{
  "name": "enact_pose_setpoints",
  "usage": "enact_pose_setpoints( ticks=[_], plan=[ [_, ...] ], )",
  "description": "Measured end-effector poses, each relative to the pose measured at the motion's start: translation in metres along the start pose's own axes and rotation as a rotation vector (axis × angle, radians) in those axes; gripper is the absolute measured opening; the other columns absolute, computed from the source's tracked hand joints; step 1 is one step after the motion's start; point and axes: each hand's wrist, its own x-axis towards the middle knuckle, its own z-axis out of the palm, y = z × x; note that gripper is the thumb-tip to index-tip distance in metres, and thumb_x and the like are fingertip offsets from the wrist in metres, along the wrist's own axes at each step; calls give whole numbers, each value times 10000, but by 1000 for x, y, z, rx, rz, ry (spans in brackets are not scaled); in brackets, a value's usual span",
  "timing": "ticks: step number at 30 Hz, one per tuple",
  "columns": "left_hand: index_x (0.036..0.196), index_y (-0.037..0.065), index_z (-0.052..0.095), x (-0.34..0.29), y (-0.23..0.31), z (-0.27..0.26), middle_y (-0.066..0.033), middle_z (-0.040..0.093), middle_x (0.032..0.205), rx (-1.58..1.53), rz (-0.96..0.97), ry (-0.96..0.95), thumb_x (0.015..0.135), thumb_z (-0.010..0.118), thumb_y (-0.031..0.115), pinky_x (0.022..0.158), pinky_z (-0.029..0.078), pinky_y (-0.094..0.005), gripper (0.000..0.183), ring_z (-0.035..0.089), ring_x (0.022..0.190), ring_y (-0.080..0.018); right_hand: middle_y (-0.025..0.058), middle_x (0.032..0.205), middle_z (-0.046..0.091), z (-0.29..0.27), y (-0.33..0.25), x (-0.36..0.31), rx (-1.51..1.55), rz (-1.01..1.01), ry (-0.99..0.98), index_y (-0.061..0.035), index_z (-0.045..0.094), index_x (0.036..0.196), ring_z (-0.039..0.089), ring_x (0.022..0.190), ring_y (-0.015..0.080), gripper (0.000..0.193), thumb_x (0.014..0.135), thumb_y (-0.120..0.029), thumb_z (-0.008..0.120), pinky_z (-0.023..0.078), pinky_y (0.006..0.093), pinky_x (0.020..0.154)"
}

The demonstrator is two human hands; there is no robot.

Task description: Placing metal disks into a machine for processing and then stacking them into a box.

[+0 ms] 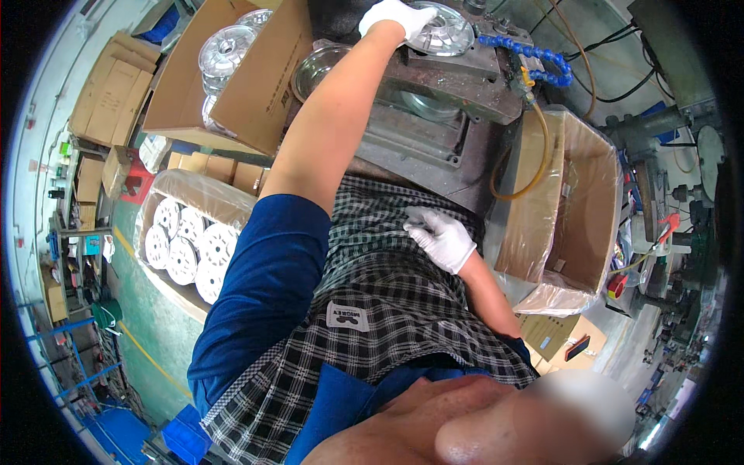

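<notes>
My left hand (390,21), in a white glove, reaches out to the far edge of the view. Its fingers grip the rim of a shiny wheel-like metal disc (443,32), which sits on the die block (442,76) of a machine. A second round, dish-shaped metal piece (316,71) lies left of that block, partly behind my left forearm. My right hand (442,239), also gloved in white, is held low before the checked apron (403,287). Its fingers are loosely bent and slightly apart, with nothing visible in them.
A tall cardboard box (271,93) with shiny discs stands at the left. Nearer is a plastic-lined box (147,248) of white-faced discs. Another plastic-lined carton (535,209) stands right of the machine. A blue segmented hose (542,58) and a yellow tube (546,147) hang beside the die.
</notes>
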Motion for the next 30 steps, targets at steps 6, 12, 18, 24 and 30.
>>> enact_pose_setpoints(
  ticks=[6, 12, 18, 24, 30],
  plan=[
    [1119, 14, 645, 1, -1, -4, -213, 614, 1163, 16, 9, 16, 700, 603, 676, 922, 466, -362, 785, 595, 1095, -317, 151, 1033, 660, 0, 2, -11, 10, 61, -12, -78, 584, 1184, 646, 902, 321, 407, 876, -341, 625, 517, 381, 769],
    [1140, -9, 635, 12, -13, 15, -222, 614, 1166, 47, 4, 41, 693, 570, 702, 920, 470, -372, 842, 602, 1091, -333, 150, 1013, 665, 1, 3, -23, 41, 74, 55, -74, 594, 1163, 652, 884, 321, 385, 873, -324, 634, 522, 380, 757],
    [1114, -13, 645, 7, -9, 8, -223, 621, 1150, 43, 17, 27, 688, 576, 700, 913, 471, -375, 833, 607, 1081, -334, 160, 1004, 664, -1, 9, -37, -5, 64, 87, -58, 599, 1140, 654, 874, 322, 369, 873, -310, 640, 525, 385, 748],
    [1097, -18, 651, 3, -10, 10, -225, 632, 1124, 3, -1, 5, 677, 587, 703, 895, 480, -375, 837, 617, 1059, -338, 158, 1003, 660, 3, 4, -50, -88, 85, 79, -52, 601, 1131, 651, 874, 315, 371, 878, -322, 630, 527, 383, 747],
    [1081, -13, 662, 3, -8, 14, -215, 645, 1101, -70, 37, 98, 645, 626, 708, 891, 480, -369, 843, 628, 1037, -327, 155, 999, 660, 6, 4, -51, -75, 76, 104, -53, 598, 1137, 647, 877, 319, 391, 881, -348, 619, 521, 381, 763]
  ],
)
